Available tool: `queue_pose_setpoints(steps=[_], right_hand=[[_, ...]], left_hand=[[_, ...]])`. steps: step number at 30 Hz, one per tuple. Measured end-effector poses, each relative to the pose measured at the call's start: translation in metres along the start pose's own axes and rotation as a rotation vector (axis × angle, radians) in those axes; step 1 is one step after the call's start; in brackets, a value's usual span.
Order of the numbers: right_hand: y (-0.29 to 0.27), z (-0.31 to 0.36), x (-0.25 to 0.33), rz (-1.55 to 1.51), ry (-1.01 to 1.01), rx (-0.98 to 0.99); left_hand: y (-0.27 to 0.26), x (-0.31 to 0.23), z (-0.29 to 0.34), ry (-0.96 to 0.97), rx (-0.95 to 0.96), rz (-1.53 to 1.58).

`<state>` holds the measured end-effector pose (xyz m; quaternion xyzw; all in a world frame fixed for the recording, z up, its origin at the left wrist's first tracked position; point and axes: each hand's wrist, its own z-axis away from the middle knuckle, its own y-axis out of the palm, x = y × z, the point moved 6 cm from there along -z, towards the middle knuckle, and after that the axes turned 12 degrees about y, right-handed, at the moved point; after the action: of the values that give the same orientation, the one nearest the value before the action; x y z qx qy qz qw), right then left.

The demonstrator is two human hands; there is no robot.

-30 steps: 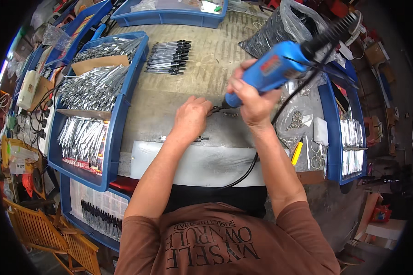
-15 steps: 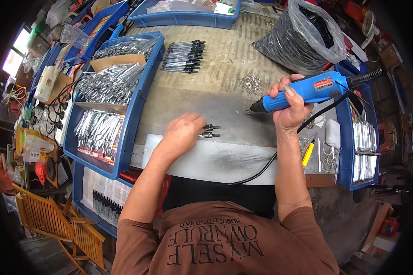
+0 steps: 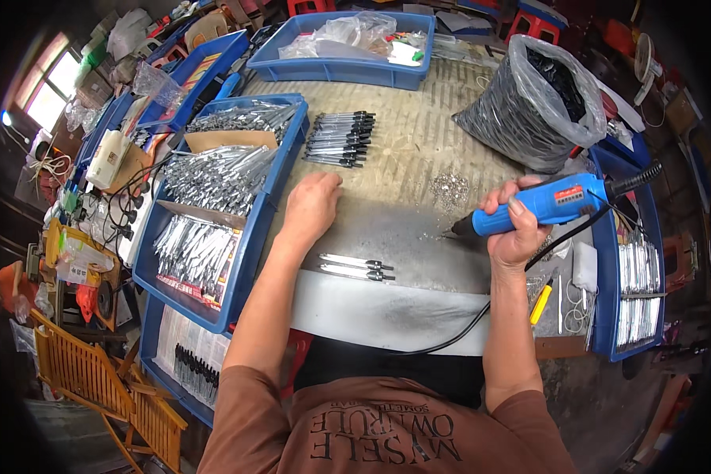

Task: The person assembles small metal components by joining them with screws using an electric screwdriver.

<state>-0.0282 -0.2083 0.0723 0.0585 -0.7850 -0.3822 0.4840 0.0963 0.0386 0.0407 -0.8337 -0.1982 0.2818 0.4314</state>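
Observation:
My right hand [image 3: 517,225] is wrapped round a blue corded power tool [image 3: 553,202] shaped like an electric screwdriver. Its tapered black nose points left, low over the table beside a heap of small shiny metal pieces [image 3: 449,189]. Just below a row of clear-barrelled pens with black ends [image 3: 340,139] is my left hand [image 3: 313,207], back upward. Its fingers bend down out of sight, so their grip cannot be made out. Two more such pens [image 3: 351,266] lie side by side near the table's front edge, to the right of my left forearm.
A blue tray [image 3: 272,207] of loose silvery parts stands at the left, with a lower tray [image 3: 159,340] beneath it. Another blue tray [image 3: 347,75] is at the back. A bulging plastic bag [image 3: 505,118] and a right-hand tray [image 3: 600,332] flank the tool. Its black cable [image 3: 466,328] crosses the front edge.
My left hand has left the two front pens and moved away from me to the pen row, uncovering those pens. My right hand keeps hold of the power tool. The view has shifted slightly.

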Motion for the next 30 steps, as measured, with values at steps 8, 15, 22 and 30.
queue_pose_setpoints(steps=[8,15,22,30], right_hand=[[-0.003,-0.003,0.004,0.030,-0.003,-0.044],[-0.008,-0.004,0.006,-0.003,0.005,-0.085],[-0.014,-0.008,0.006,-0.024,-0.007,-0.108],[-0.017,-0.011,0.007,-0.038,-0.006,-0.113]], left_hand=[[0.026,0.036,-0.028,0.032,-0.033,-0.236],[0.030,0.033,-0.028,0.056,0.053,-0.220],[0.030,-0.002,-0.012,0.146,0.108,-0.054],[0.041,-0.085,-0.001,0.348,0.245,0.128]])
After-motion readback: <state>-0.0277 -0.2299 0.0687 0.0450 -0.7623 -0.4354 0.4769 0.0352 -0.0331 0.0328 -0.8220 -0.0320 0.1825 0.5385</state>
